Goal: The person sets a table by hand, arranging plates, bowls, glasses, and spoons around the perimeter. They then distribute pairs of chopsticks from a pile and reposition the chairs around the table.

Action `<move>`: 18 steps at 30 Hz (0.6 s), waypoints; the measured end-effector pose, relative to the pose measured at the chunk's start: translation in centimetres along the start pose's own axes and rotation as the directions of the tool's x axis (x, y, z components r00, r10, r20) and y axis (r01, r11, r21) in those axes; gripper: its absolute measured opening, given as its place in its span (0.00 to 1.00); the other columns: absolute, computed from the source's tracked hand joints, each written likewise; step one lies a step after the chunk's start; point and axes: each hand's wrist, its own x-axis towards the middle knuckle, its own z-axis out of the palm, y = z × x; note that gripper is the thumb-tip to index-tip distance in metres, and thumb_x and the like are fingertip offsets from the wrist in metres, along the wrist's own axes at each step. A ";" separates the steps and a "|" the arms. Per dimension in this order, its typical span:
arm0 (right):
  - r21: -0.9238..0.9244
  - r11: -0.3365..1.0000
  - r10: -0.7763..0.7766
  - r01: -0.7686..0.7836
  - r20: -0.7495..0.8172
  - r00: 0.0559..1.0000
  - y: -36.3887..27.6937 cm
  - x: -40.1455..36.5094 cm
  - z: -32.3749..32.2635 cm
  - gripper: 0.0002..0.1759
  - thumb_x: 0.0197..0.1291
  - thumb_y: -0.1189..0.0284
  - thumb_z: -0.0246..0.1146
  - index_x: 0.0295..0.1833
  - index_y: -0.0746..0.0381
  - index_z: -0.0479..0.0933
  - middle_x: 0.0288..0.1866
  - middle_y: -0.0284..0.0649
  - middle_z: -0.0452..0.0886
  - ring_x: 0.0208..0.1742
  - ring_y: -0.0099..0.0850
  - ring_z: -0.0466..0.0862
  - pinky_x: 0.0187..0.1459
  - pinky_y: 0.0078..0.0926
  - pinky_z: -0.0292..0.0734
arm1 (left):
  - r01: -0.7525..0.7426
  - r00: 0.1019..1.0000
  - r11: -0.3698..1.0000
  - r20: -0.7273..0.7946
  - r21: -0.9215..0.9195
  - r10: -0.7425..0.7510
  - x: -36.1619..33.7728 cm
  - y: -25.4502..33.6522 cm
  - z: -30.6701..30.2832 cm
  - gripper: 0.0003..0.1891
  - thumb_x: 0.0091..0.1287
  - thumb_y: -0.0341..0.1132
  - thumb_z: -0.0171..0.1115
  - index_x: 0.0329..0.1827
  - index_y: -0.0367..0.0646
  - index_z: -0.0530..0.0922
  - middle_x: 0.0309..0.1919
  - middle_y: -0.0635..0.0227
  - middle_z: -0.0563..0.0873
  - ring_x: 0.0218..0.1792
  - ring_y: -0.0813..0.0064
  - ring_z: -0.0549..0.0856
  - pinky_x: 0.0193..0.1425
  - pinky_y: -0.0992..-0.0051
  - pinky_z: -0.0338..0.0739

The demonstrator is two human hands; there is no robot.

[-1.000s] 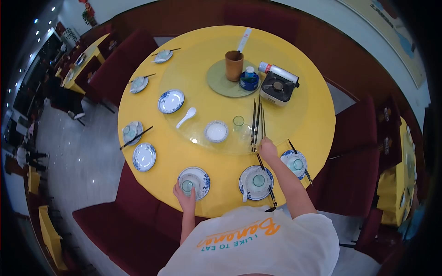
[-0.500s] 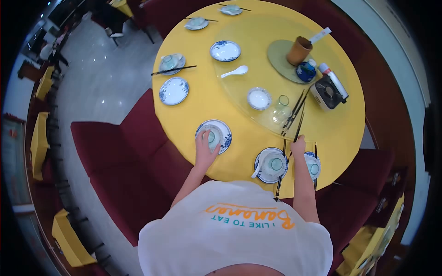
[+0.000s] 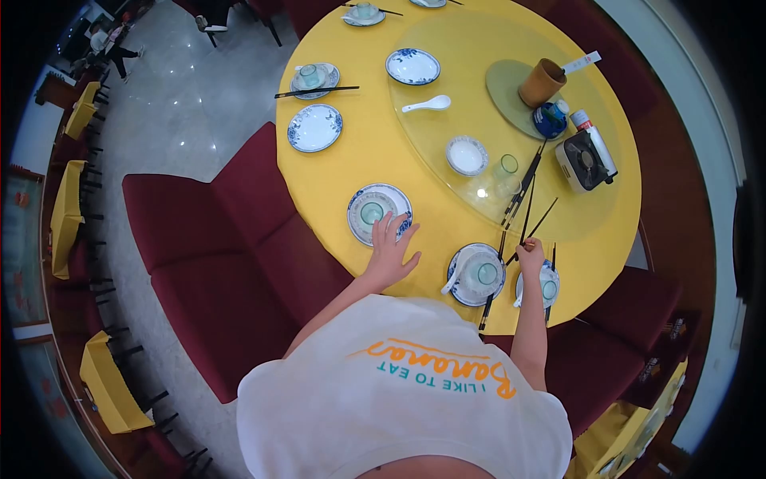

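Note:
My left hand (image 3: 390,251) is spread with nothing in it, at the lower right edge of a blue-patterned plate (image 3: 358,226) that bears a bowl and a green glass cup (image 3: 372,212). My right hand (image 3: 530,254) is closed round a pair of black chopsticks (image 3: 542,219), whose tips splay apart away from me. Between the hands, a setting with a plate (image 3: 456,293), a white spoon (image 3: 454,277), a glass cup (image 3: 482,274) and chopsticks lies near the table edge. Just below my right hand is another setting with a glass cup (image 3: 549,289).
On the glass turntable (image 3: 431,152) are a small plate (image 3: 467,156), a white spoon (image 3: 428,104), more chopsticks (image 3: 523,188), a brown holder (image 3: 542,82) and a portable stove (image 3: 586,161). Maroon chairs (image 3: 207,279) stand at the left. A person (image 3: 118,49) is far off.
My left hand has let go of the cup and opened, shifting right. The chopsticks in my right hand have spread apart. The whole view has shifted slightly.

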 end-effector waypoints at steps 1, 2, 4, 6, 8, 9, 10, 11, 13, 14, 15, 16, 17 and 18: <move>0.070 0.997 0.023 -0.024 0.007 1.000 0.4 -0.1 0.0 0.14 0.42 0.78 0.59 0.38 0.64 0.70 0.24 0.35 0.74 0.23 0.23 0.74 0.25 0.21 0.73 | -0.024 1.000 0.999 0.017 -0.022 0.024 0.0 0.3 0.2 0.28 0.52 0.37 0.61 0.57 0.46 0.65 0.59 0.55 0.57 0.62 0.48 0.50 0.62 0.49 0.46; 0.141 0.989 0.046 -0.047 0.015 0.999 0.8 -0.1 -0.1 0.13 0.43 0.79 0.58 0.39 0.64 0.69 0.25 0.35 0.74 0.24 0.22 0.74 0.25 0.20 0.73 | -0.043 0.998 0.998 0.035 -0.051 0.045 0.0 0.5 0.5 0.28 0.52 0.38 0.61 0.58 0.46 0.64 0.59 0.55 0.57 0.63 0.48 0.50 0.62 0.48 0.46; 0.264 0.960 0.089 -0.089 0.012 0.996 0.5 -0.5 -0.4 0.12 0.45 0.81 0.57 0.39 0.65 0.69 0.26 0.35 0.73 0.25 0.21 0.73 0.26 0.19 0.73 | -0.082 0.994 0.990 0.067 -0.110 0.090 0.1 1.0 1.1 0.29 0.53 0.39 0.60 0.59 0.46 0.63 0.59 0.55 0.57 0.63 0.48 0.50 0.63 0.47 0.45; 0.369 0.921 0.135 -0.123 -0.008 0.991 -0.2 -1.0 -0.9 0.10 0.47 0.82 0.56 0.38 0.67 0.69 0.26 0.35 0.72 0.25 0.21 0.74 0.26 0.18 0.74 | -0.107 0.987 0.987 0.106 -0.119 0.119 0.0 1.6 1.6 0.29 0.53 0.39 0.60 0.59 0.47 0.63 0.59 0.56 0.57 0.63 0.49 0.50 0.63 0.50 0.46; 0.406 0.908 0.133 -0.100 -0.053 0.990 -0.3 -1.3 -1.3 0.09 0.48 0.83 0.55 0.38 0.67 0.69 0.27 0.35 0.71 0.26 0.21 0.73 0.27 0.17 0.74 | -0.133 0.978 0.982 0.144 -0.133 0.152 0.0 2.0 1.7 0.29 0.53 0.39 0.60 0.59 0.47 0.63 0.59 0.56 0.57 0.63 0.49 0.51 0.63 0.52 0.47; 0.423 0.902 0.132 -0.088 -0.076 0.988 -0.2 -1.5 -1.5 0.09 0.49 0.83 0.55 0.38 0.67 0.69 0.28 0.35 0.71 0.27 0.21 0.73 0.27 0.17 0.74 | -0.147 0.972 0.979 0.161 -0.143 0.170 0.0 2.1 1.7 0.29 0.53 0.39 0.60 0.59 0.48 0.63 0.59 0.56 0.57 0.62 0.49 0.51 0.63 0.52 0.47; 0.427 0.902 0.123 -0.072 -0.094 0.988 0.0 -1.5 -1.7 0.09 0.49 0.83 0.55 0.39 0.67 0.69 0.29 0.36 0.71 0.27 0.21 0.73 0.27 0.17 0.74 | -0.161 0.966 0.975 0.177 -0.154 0.187 0.0 2.2 1.8 0.29 0.53 0.39 0.60 0.59 0.48 0.63 0.59 0.56 0.57 0.62 0.49 0.51 0.63 0.52 0.48; 0.430 0.901 0.114 -0.056 -0.111 0.987 0.2 -1.5 -2.1 0.09 0.49 0.83 0.55 0.39 0.67 0.69 0.29 0.36 0.72 0.28 0.21 0.74 0.27 0.18 0.75 | -0.173 0.963 0.971 0.178 -0.163 0.202 -0.1 2.2 2.0 0.29 0.53 0.39 0.60 0.59 0.48 0.63 0.59 0.56 0.57 0.62 0.49 0.51 0.63 0.52 0.48; 0.461 0.886 0.133 -0.054 -0.141 0.981 0.3 -1.8 -2.7 0.09 0.49 0.83 0.54 0.39 0.68 0.69 0.31 0.37 0.72 0.30 0.22 0.74 0.28 0.18 0.75 | -0.195 0.957 0.964 0.181 -0.180 0.227 -0.2 2.2 2.2 0.28 0.53 0.39 0.59 0.59 0.48 0.63 0.59 0.57 0.58 0.62 0.49 0.52 0.63 0.53 0.49; 0.489 0.870 0.160 -0.067 -0.152 0.975 0.3 -1.9 -3.0 0.09 0.50 0.83 0.54 0.40 0.68 0.69 0.31 0.37 0.72 0.30 0.22 0.74 0.29 0.18 0.76 | -0.199 0.955 0.964 0.184 -0.177 0.231 -0.4 2.2 2.3 0.28 0.53 0.38 0.59 0.59 0.48 0.63 0.59 0.57 0.58 0.62 0.49 0.52 0.63 0.53 0.49; 0.516 0.853 0.187 -0.078 -0.162 0.969 -0.1 -2.0 -3.5 0.09 0.50 0.83 0.54 0.40 0.67 0.69 0.32 0.37 0.72 0.31 0.22 0.74 0.29 0.19 0.76 | -0.203 0.954 0.964 0.186 -0.174 0.234 -0.3 2.3 2.2 0.28 0.53 0.38 0.59 0.58 0.48 0.63 0.58 0.57 0.58 0.62 0.49 0.52 0.63 0.53 0.50; 0.528 0.844 0.214 -0.096 -0.167 0.963 -0.6 -2.3 -4.0 0.09 0.51 0.83 0.54 0.40 0.68 0.69 0.34 0.38 0.73 0.34 0.23 0.74 0.32 0.20 0.78 | -0.208 0.953 0.963 0.186 -0.169 0.238 -0.3 2.4 2.1 0.28 0.53 0.38 0.59 0.58 0.48 0.63 0.58 0.57 0.58 0.62 0.49 0.52 0.63 0.53 0.50; 0.538 0.837 0.229 -0.102 -0.175 0.958 -0.8 -2.4 -4.3 0.09 0.52 0.82 0.54 0.40 0.68 0.69 0.35 0.38 0.73 0.34 0.23 0.75 0.33 0.21 0.79 | -0.208 0.952 0.963 0.192 -0.171 0.240 -0.2 2.4 2.0 0.27 0.53 0.38 0.59 0.58 0.48 0.63 0.58 0.57 0.58 0.62 0.49 0.52 0.63 0.53 0.50; 0.547 0.830 0.244 -0.107 -0.183 0.952 -1.0 -2.5 -4.6 0.09 0.52 0.82 0.54 0.41 0.68 0.70 0.36 0.38 0.73 0.35 0.24 0.75 0.34 0.21 0.79 | -0.208 0.950 0.963 0.198 -0.173 0.241 -0.2 2.4 2.1 0.27 0.53 0.38 0.59 0.58 0.48 0.64 0.58 0.56 0.58 0.62 0.49 0.52 0.63 0.53 0.50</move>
